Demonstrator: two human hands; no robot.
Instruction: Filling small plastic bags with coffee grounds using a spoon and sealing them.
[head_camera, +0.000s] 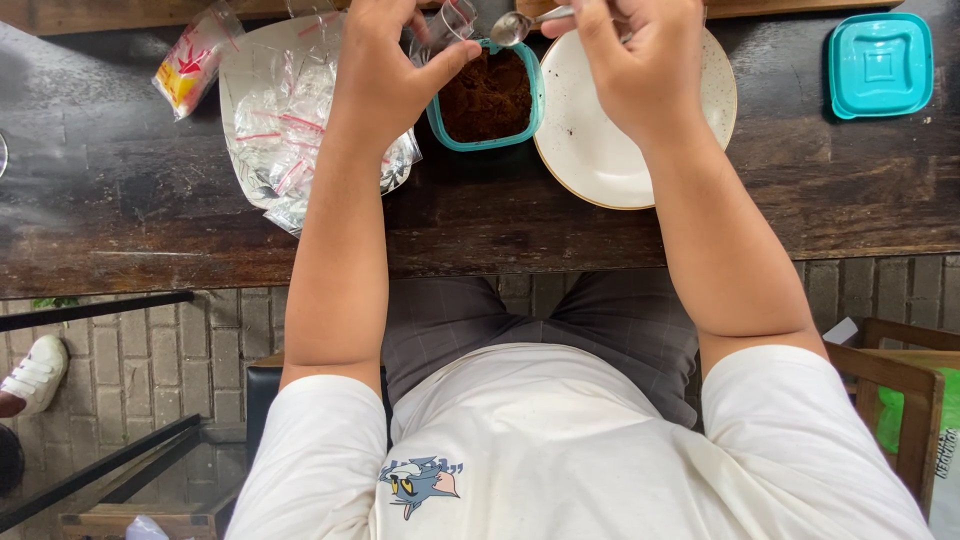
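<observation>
Seen from above, a seated person in a white T-shirt works at a dark wooden table (120, 190), both bare forearms stretched forward. The left hand (385, 70) pinches a small clear plastic bag (452, 20) between thumb and fingers, holding it just above the far-left corner of a teal plastic container (535, 100) filled with dark brown powder (487, 95). The right hand (630, 65) is closed around the handle of a metal spoon (515, 27), whose bowl hangs over the container's far edge, close to the mouth of the bag; whether the spoon carries any powder cannot be told from this angle. The container stands on the table between the two hands, touching or just overlapping the left rim of a cream ceramic plate (600, 160) that lies under the right wrist. To the left, a pale plate (240, 90) carries a heap of empty clear zip bags (285, 130) with red sealing strips, partly hidden by the left forearm. A filled packet with a red and yellow print (190, 65) lies near the table's far left. The container's teal square lid (880, 65) rests well apart at far right. A wooden chair (900, 385) stands at the person's right, on a brick-paved floor.
</observation>
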